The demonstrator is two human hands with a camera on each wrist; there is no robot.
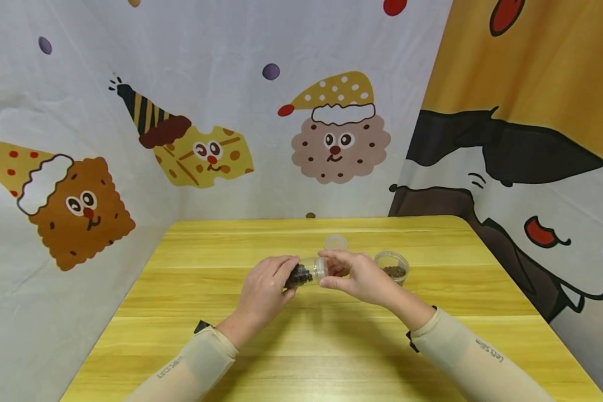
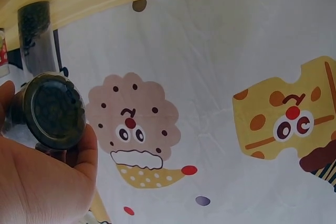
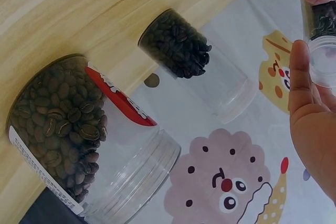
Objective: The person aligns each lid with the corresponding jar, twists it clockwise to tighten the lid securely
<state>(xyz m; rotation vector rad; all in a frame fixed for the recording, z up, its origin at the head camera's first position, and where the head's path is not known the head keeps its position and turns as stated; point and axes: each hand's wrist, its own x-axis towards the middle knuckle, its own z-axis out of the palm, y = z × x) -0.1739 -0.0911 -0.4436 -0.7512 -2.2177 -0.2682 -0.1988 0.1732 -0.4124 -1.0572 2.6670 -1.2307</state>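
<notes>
My left hand (image 1: 267, 285) grips a small clear jar (image 1: 307, 271) round its base; the jar lies nearly sideways with dark coffee beans inside. In the left wrist view its round, dark base (image 2: 55, 111) faces the camera. My right hand (image 1: 359, 276) has thumb and fingers about the clear lid end (image 3: 324, 60) of that jar, where the right wrist view shows its round face. Past the hands stands a second small clear jar (image 3: 176, 45), partly filled with dark beans. To the right, behind my right hand, is a wider clear jar (image 1: 392, 260) of brown coffee beans.
The yellow wood-grain table (image 1: 281, 357) extends on all sides of my hands. A white cartoon-print cloth (image 1: 271, 162) hangs beyond its far edge and along the left. The wider jar carries a red label (image 3: 118, 95).
</notes>
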